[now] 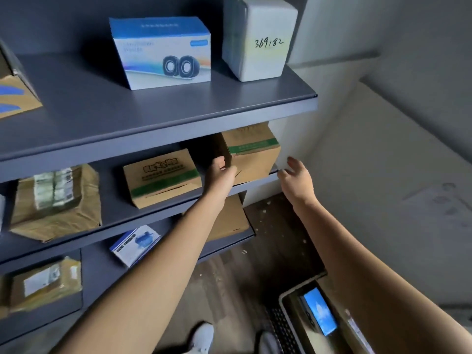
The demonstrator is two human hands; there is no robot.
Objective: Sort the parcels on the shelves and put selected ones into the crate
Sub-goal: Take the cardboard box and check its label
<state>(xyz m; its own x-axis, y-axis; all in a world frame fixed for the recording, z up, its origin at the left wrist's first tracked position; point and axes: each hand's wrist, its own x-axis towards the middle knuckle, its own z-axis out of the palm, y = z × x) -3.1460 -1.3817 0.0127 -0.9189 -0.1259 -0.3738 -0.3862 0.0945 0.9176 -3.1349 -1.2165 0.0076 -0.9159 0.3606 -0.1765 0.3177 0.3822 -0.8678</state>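
Left hand (220, 172) curls round the left front corner of the green-taped box (252, 154); right hand (297, 175) open, fingers spread, just right of it, contact unclear.

Counted 6x brown carton (161, 177), 2 of them w/ green tape. Also 2x blue-white box (163, 52) and 1 white parcel (260, 39). There were 4 shelves (178, 116) and 1 crate (293, 290) w/ 1 blue item (319, 310).

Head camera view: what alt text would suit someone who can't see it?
A person's left hand grips a cardboard box at the right end of a grey shelf, with the open right hand beside it. A crate sits on the floor below.
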